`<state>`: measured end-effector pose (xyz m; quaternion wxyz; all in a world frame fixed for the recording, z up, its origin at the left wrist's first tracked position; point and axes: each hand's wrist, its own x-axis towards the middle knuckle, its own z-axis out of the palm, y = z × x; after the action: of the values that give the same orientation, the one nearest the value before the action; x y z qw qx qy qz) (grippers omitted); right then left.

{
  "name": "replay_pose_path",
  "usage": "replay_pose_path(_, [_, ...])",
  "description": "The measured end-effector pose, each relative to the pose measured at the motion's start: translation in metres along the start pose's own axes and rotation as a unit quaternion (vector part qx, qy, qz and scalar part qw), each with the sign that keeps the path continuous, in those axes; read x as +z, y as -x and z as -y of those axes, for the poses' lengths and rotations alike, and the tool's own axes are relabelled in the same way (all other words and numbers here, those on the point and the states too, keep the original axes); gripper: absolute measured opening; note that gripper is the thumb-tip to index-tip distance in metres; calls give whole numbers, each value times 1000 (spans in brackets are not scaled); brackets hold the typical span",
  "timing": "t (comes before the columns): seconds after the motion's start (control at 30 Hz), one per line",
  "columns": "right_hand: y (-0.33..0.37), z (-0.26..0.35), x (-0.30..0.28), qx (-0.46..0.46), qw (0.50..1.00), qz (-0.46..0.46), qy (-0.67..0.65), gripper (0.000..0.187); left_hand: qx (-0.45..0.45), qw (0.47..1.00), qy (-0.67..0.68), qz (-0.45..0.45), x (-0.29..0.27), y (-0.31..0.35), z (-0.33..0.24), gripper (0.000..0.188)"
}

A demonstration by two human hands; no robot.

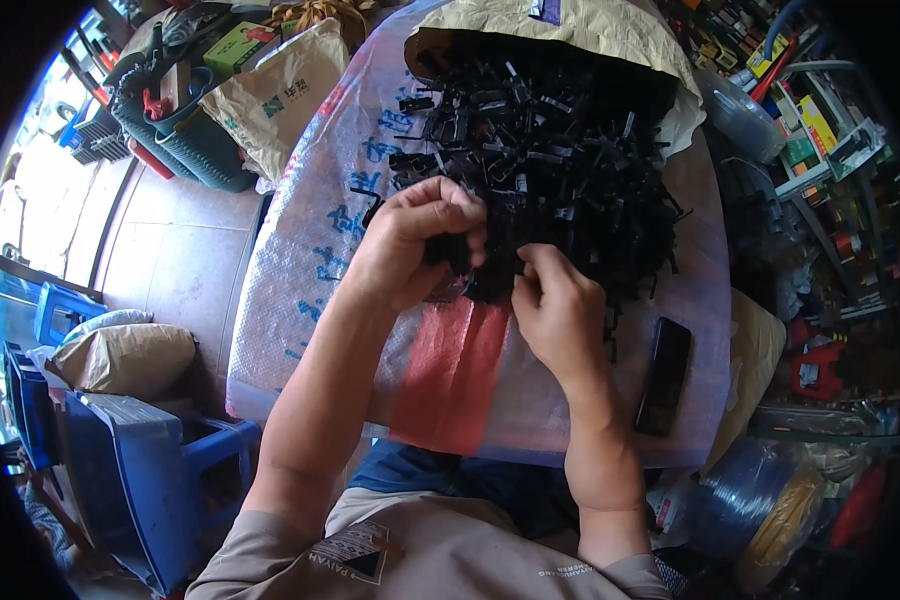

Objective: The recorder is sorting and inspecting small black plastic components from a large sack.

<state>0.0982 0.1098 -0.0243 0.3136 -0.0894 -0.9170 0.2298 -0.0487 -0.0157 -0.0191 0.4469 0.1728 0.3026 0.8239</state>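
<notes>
A heap of small black plastic parts (590,190), many with thin legs, spills from a brown paper sack (670,110) onto a woven plastic sheet (340,290). At the heap's near edge my left hand (410,240) is closed, its fingers curled round a black plastic part whose shape is mostly hidden. My right hand (562,305) is just to the right and a little nearer, thumb and forefinger pinched together against the dark parts. What it pinches is too dark and small to make out. A red band (450,375) of the sheet runs below both hands.
A black phone (664,376) lies on the sheet right of my right forearm. Blue plastic stools (140,480) and a filled sack (125,357) stand at left. A teal basket (195,140) is far left; crowded shelves (820,150) line the right; a wrapped blue roll (745,490) sits lower right.
</notes>
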Motion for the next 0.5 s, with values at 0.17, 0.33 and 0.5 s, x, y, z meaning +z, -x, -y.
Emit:
replay_pose_path(0.17, [-5,1,-23,-45,995,-12,-93,20,9,975,-221,14,34,11,-2,20])
replay_pose_path(0.33, [-4,6,-17,-86,985,-82,-125,17,11,901,-432,-37,34,15,5,38])
replay_pose_path(0.5, [-2,4,-21,-10,975,-88,-202,15,-12,923,-384,-14,38,18,6,38])
